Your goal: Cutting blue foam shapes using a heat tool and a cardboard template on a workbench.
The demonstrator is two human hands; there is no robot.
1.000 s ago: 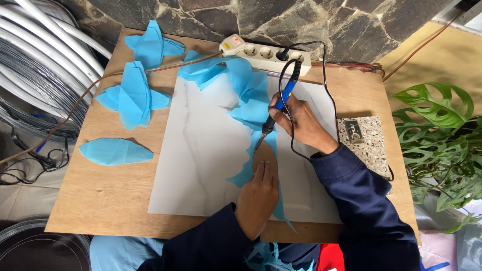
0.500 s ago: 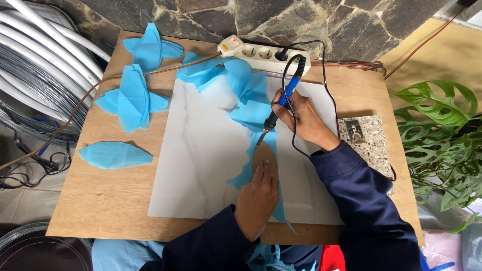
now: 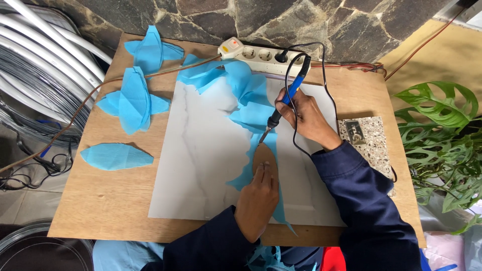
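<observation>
Head cam looking straight down at a plywood surface with a white marble-look tile sitting on it. Long strip of blue tissue-like sheet runs down the tile, and a small brown leaf-shaped template lies on top of it. Left hand is flat, fingers stretched out, pressing that template down. Right hand is wrapped around a blue-handled soldering iron, tip touching the sheet right at the template's upper edge. Finished blue leaf cutouts are piled off to the left, power strip along the back edge.
</observation>
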